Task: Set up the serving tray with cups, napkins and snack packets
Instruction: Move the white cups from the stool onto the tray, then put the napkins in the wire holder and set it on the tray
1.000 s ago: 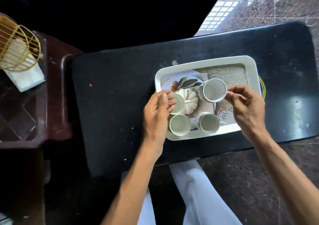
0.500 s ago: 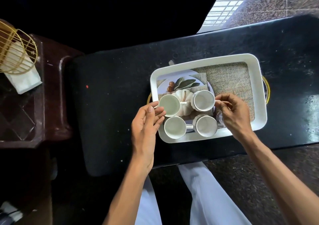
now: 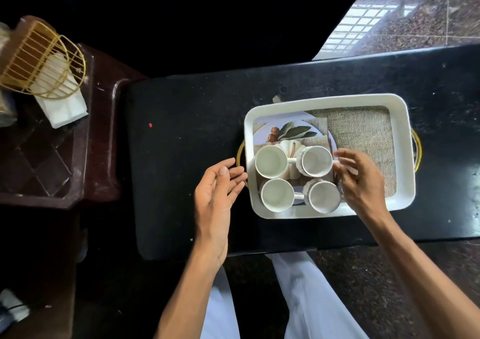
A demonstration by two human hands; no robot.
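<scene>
Cups sit in a two-by-two block at the left end of the white serving tray (image 3: 324, 101), all four upright and empty: the far-left cup (image 3: 270, 161), the far-right cup (image 3: 317, 161), the near-left cup (image 3: 277, 195) and the near-right cup (image 3: 324, 196), each close beside its neighbours. The tray lies flat on the black table (image 3: 181, 162), right of centre, with a gold handle (image 3: 417, 154) at its right end. Its floor carries a burlap liner (image 3: 363, 136), and a printed pumpkin-and-leaf picture (image 3: 293, 133) shows behind and between the cups. Your left hand (image 3: 215, 190) hovers over the table just outside the tray's left wall, palm turned toward the tray, fingers relaxed and slightly bent, holding nothing. Your right hand (image 3: 361, 180) is over the tray just right of the cups, fingers loosely spread, forefinger and thumb apart on either side of the far-right cup's handle; motion blur hides whether they touch it. Well away to the left, on a dark brown side table (image 3: 98, 143), a gold wire napkin holder (image 3: 44, 60) holds white napkins (image 3: 63, 107). Your white trousers (image 3: 311, 299) show below the table edge.
</scene>
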